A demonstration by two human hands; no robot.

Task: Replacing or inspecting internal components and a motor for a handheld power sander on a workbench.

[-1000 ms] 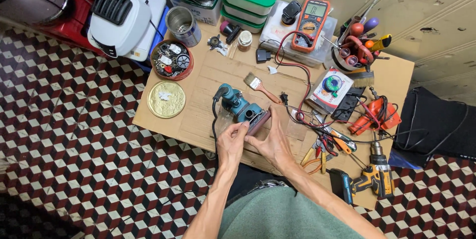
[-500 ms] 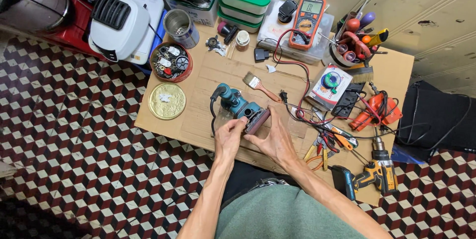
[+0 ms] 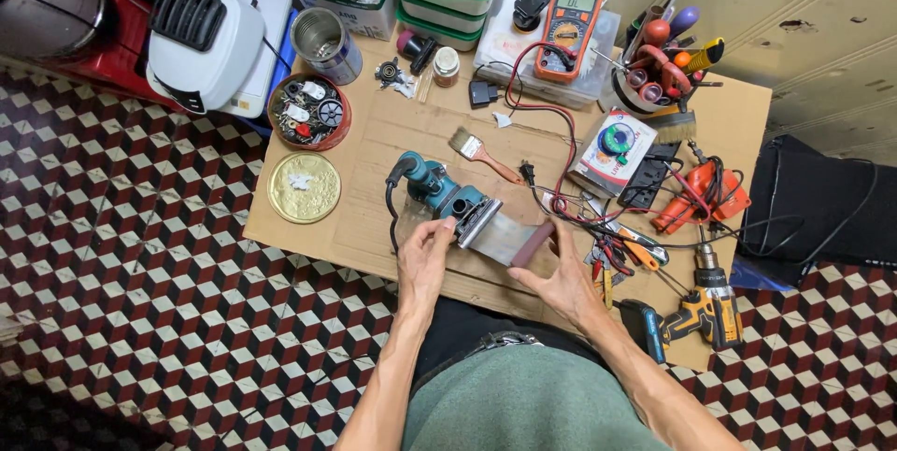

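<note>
While both hands work at the near edge of the cardboard-covered low table (image 3: 729,114), the teal corded power sander (image 3: 437,191) lies on its side near the table's middle, its grey sanding base (image 3: 478,220) turned up and toward the person. Left hand (image 3: 425,255) rests against the near side of that base, fingers curled onto its edge. Right hand (image 3: 559,275) sits just right of the sander, thumb and fingers pinched on a dark reddish-brown strip of abrasive belt (image 3: 531,245) that stretches from the base across a pale sheet; the two hands are apart, each closed on its own part. Just beyond the sander lies a small wooden-handled paintbrush (image 3: 481,155). Farther back from the sander stands an orange digital multimeter (image 3: 568,30) with red and black leads trailing toward it. Left of the sander sits a round gold-coloured tin lid (image 3: 304,187), and behind that a red bowl of small metal parts (image 3: 308,112). Well right of the sander lies a yellow-and-black cordless drill (image 3: 705,306)
</note>
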